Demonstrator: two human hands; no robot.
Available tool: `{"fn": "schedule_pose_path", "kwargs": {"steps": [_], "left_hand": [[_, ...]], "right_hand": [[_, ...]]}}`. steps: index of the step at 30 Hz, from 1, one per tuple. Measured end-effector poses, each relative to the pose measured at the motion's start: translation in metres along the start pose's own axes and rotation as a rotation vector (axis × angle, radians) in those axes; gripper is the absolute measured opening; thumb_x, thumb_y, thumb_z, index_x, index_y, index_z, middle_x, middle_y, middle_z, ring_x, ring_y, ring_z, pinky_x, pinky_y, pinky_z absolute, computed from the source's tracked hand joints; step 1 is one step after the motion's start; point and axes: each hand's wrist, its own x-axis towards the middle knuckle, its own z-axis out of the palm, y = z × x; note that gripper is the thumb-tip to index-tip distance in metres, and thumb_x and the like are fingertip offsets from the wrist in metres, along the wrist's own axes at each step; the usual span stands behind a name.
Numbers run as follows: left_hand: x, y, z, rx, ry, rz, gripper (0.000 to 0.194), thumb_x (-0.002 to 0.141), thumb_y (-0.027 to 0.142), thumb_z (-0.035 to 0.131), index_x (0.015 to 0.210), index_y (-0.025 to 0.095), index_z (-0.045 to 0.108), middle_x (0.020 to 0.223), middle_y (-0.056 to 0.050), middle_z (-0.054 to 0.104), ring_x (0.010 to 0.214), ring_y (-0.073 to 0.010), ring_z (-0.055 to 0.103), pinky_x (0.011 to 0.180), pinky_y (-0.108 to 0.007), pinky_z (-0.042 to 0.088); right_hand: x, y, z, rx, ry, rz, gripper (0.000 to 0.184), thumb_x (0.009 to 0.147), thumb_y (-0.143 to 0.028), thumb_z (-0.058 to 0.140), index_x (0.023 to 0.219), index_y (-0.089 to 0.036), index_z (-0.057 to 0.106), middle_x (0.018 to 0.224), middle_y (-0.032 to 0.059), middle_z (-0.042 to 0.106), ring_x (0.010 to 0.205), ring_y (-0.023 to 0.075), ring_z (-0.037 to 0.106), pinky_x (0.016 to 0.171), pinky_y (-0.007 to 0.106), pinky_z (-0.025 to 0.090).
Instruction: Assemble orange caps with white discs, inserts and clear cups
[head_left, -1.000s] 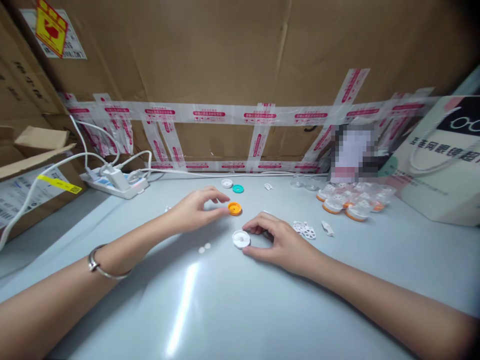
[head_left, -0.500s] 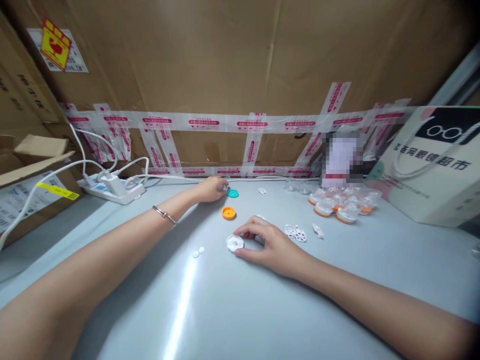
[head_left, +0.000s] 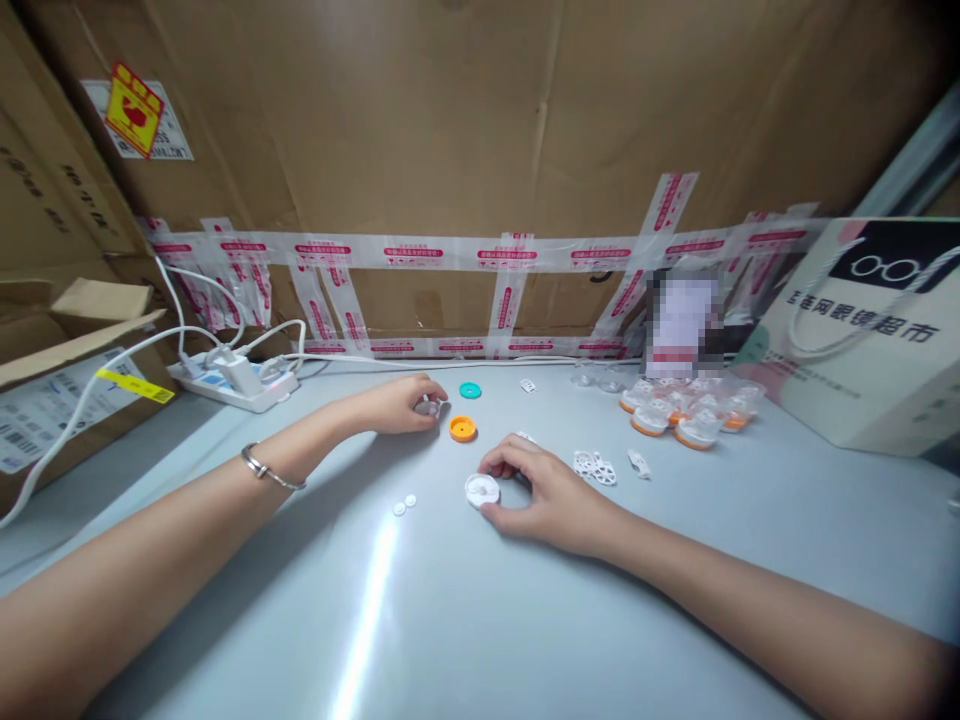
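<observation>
Between the thumb and fingers of my left hand [head_left: 401, 403] is a small clear plastic piece [head_left: 429, 407], partly covered by the fingers. My right hand [head_left: 544, 497] grips a round white disc-shaped part [head_left: 481, 490] by its right edge, with thumb and fingers on either side. Ahead of that disc lie an orange round cup [head_left: 463, 429] and, farther back, a flat teal disc [head_left: 470, 391]. Two small white round pieces [head_left: 405, 505] rest to the left of the white disc. Beyond my right hand are white gear-like parts [head_left: 595, 467] and a small white piece [head_left: 639, 463].
At the back right stand several clear-topped, orange-based round pieces [head_left: 694, 425] beside a paper bag [head_left: 862, 350]. Clear domes [head_left: 600, 377] and a small white part [head_left: 528, 385] lie near the back. A power strip [head_left: 240, 385] and open carton [head_left: 67, 400] occupy the left.
My left hand has come back from beside the teal disc, toward me and slightly left, with the clear piece in it. My right hand still grips the white disc; the view has shifted slightly.
</observation>
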Motion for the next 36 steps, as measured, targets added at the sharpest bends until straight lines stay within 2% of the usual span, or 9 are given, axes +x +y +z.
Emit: {"fn": "schedule_pose_path", "kwargs": {"steps": [4, 8, 13, 19, 22, 25, 27, 31, 36], "left_hand": [[-0.011, 0.015, 0.0, -0.016, 0.025, 0.039, 0.042, 0.079, 0.041, 0.051, 0.115, 0.019, 0.054, 0.113, -0.009, 0.053, 0.099, -0.0211, 0.054, 0.087, -0.032, 0.041], [-0.008, 0.028, 0.008, -0.039, 0.071, 0.113, 0.041, 0.079, 0.046, 0.054, 0.111, 0.019, 0.057, 0.109, -0.009, 0.054, 0.103, -0.0221, 0.05, 0.091, -0.035, 0.038], [-0.005, 0.036, 0.018, -0.079, 0.149, 0.111, 0.024, 0.078, 0.037, 0.058, 0.093, 0.018, 0.061, 0.097, -0.007, 0.058, 0.1, -0.0227, 0.05, 0.089, -0.037, 0.038], [-0.03, 0.051, 0.016, -0.386, 0.23, 0.269, 0.027, 0.081, 0.026, 0.057, 0.106, 0.019, 0.057, 0.105, -0.007, 0.06, 0.1, -0.0182, 0.053, 0.089, -0.032, 0.04], [-0.044, 0.061, 0.019, -0.641, 0.209, 0.192, 0.034, 0.082, 0.023, 0.056, 0.115, 0.02, 0.053, 0.112, -0.008, 0.058, 0.105, -0.0187, 0.052, 0.091, -0.034, 0.04], [-0.05, 0.065, 0.025, -1.04, 0.103, 0.031, 0.036, 0.084, 0.026, 0.054, 0.119, 0.019, 0.049, 0.114, -0.009, 0.059, 0.104, -0.0188, 0.055, 0.091, -0.034, 0.041], [-0.051, 0.064, 0.028, -1.213, 0.045, -0.028, 0.037, 0.085, 0.027, 0.054, 0.12, 0.018, 0.049, 0.113, -0.009, 0.059, 0.104, -0.0191, 0.056, 0.092, -0.034, 0.041], [-0.05, 0.059, 0.033, -1.332, 0.022, -0.025, 0.037, 0.085, 0.03, 0.054, 0.12, 0.018, 0.049, 0.114, -0.01, 0.059, 0.105, -0.0203, 0.056, 0.095, -0.037, 0.039], [-0.048, 0.059, 0.033, -1.279, -0.013, -0.016, 0.036, 0.085, 0.03, 0.054, 0.119, 0.018, 0.05, 0.112, -0.008, 0.06, 0.103, -0.0189, 0.056, 0.095, -0.036, 0.038]], "right_hand": [[0.001, -0.001, 0.0, -0.008, -0.005, 0.006, 0.02, 0.067, -0.02, 0.063, 0.086, -0.02, 0.058, 0.087, 0.0021, 0.052, 0.082, 0.015, 0.052, 0.076, 0.028, 0.044], [0.0, -0.001, 0.0, -0.014, -0.005, -0.003, 0.02, 0.068, -0.021, 0.062, 0.088, -0.02, 0.059, 0.087, 0.002, 0.052, 0.082, 0.0149, 0.052, 0.077, 0.028, 0.044], [-0.001, 0.0, -0.001, -0.01, -0.012, -0.007, 0.02, 0.07, -0.021, 0.062, 0.089, -0.02, 0.059, 0.088, 0.0024, 0.053, 0.083, 0.0148, 0.052, 0.078, 0.028, 0.044], [0.0, 0.001, -0.002, -0.005, -0.029, -0.026, 0.025, 0.07, -0.023, 0.063, 0.094, -0.02, 0.058, 0.089, 0.0015, 0.052, 0.084, 0.0143, 0.052, 0.078, 0.027, 0.043], [0.0, 0.002, -0.002, -0.016, -0.046, -0.025, 0.025, 0.068, -0.027, 0.067, 0.09, -0.019, 0.058, 0.088, 0.0014, 0.052, 0.083, 0.0145, 0.052, 0.076, 0.027, 0.043], [0.001, 0.003, -0.002, -0.029, -0.047, -0.023, 0.023, 0.068, -0.028, 0.067, 0.087, -0.019, 0.059, 0.087, 0.0015, 0.052, 0.082, 0.0145, 0.052, 0.076, 0.027, 0.043], [0.001, 0.003, -0.002, -0.03, -0.046, -0.02, 0.022, 0.069, -0.027, 0.066, 0.088, -0.019, 0.059, 0.087, 0.0017, 0.052, 0.083, 0.0145, 0.053, 0.076, 0.027, 0.043], [0.002, 0.003, -0.002, -0.026, -0.047, -0.016, 0.024, 0.069, -0.026, 0.065, 0.09, -0.018, 0.059, 0.088, 0.0019, 0.053, 0.083, 0.0145, 0.053, 0.077, 0.028, 0.043], [0.001, 0.005, -0.002, -0.027, -0.017, -0.012, 0.027, 0.067, -0.027, 0.067, 0.091, -0.019, 0.058, 0.09, 0.0023, 0.053, 0.086, 0.0153, 0.052, 0.079, 0.029, 0.043]]}}
